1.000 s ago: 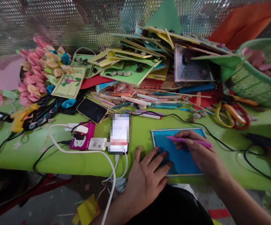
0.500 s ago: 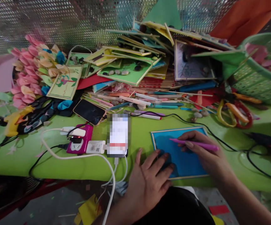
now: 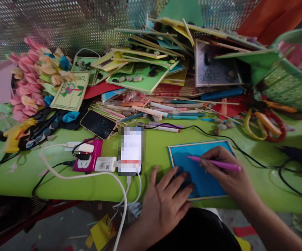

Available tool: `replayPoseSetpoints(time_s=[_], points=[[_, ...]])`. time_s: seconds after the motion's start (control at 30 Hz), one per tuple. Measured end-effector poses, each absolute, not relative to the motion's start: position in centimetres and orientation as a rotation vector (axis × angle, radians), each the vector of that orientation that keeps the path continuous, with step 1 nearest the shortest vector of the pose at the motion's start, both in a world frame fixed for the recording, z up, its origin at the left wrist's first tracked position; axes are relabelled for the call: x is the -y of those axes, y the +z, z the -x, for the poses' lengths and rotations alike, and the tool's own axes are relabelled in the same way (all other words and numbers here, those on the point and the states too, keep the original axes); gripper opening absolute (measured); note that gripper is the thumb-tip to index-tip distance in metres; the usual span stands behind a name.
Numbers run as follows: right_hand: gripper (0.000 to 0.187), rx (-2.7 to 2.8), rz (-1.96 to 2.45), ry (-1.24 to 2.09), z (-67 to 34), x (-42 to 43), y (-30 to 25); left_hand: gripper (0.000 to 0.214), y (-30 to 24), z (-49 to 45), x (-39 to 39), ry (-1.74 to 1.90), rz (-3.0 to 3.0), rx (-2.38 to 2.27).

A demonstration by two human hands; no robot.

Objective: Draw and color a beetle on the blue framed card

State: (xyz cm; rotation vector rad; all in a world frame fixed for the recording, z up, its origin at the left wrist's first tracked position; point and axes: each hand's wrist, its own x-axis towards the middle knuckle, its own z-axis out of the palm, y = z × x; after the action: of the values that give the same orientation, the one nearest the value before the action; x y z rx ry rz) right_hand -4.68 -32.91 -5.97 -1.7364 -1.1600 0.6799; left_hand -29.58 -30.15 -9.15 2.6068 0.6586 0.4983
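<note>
Blue card (image 3: pixel 208 183) with pale stick edges lies on the green table (image 3: pixel 154 150); over it, the right hand (image 3: pixel 225 172) pinches a pink pen (image 3: pixel 221 164). Flat and spread, the left hand (image 3: pixel 163 200) covers the card's near-left corner. Scissors (image 3: pixel 267 125) lie beyond its far-right corner.

The scene is dim, with soft, uneven indoor light whose source lies outside the frame. The green table (image 3: pixel 88 190) catches a pale sheen, while the floor (image 3: pixel 69 230) beneath sinks into gloom. Shadow pools on the blue board (image 3: pixel 205 183) beside the fingers of the hands (image 3: pixel 163 200). The brightest patch is the phone (image 3: pixel 130 146), its screen glowing white under coarse pixelation. Specks of light glint through the mesh (image 3: pixel 48 28). Wide-angle distortion bends the table's front edge and stretches the basket (image 3: pixel 284 83); detail softens toward the sides.
</note>
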Motion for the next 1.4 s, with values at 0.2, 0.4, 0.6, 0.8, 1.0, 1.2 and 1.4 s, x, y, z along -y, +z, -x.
replayPoseSetpoints(time_s=[0.2, 0.4, 0.6, 0.8, 1.0, 1.2, 1.4], points=[[0.028, 1.177, 1.735, 0.692, 4.72, 32.89, -6.05, 0.035, -9.3, 29.74, 30.23, 0.506, -2.599, -0.671], [0.029, 1.142, 1.748, 0.719, 4.79, 32.74, -5.99, 0.037, -9.23, 29.7, 30.26, 0.473, -2.581, -0.664], [0.03, 1.149, 1.748, 0.737, 4.81, 32.62, -5.9, 0.037, -9.57, 29.66, 30.33, 0.493, -2.564, -0.672], [0.031, 1.175, 1.782, 0.742, 4.73, 32.69, -5.66, 0.037, -9.82, 29.64, 30.26, 0.533, -2.602, -0.662], [0.029, 1.18, 1.791, 0.804, 4.87, 32.65, -5.09, 0.032, -9.5, 29.47, 30.23, 0.618, -2.66, -0.679], [0.026, 1.1, 1.773, 0.745, 4.84, 32.61, -5.4, 0.034, -9.63, 29.38, 30.5, 0.562, -2.617, -0.702], [0.021, 1.115, 1.797, 0.747, 4.69, 32.67, -5.2, 0.032, -9.42, 29.38, 30.2, 0.617, -2.648, -0.692]])
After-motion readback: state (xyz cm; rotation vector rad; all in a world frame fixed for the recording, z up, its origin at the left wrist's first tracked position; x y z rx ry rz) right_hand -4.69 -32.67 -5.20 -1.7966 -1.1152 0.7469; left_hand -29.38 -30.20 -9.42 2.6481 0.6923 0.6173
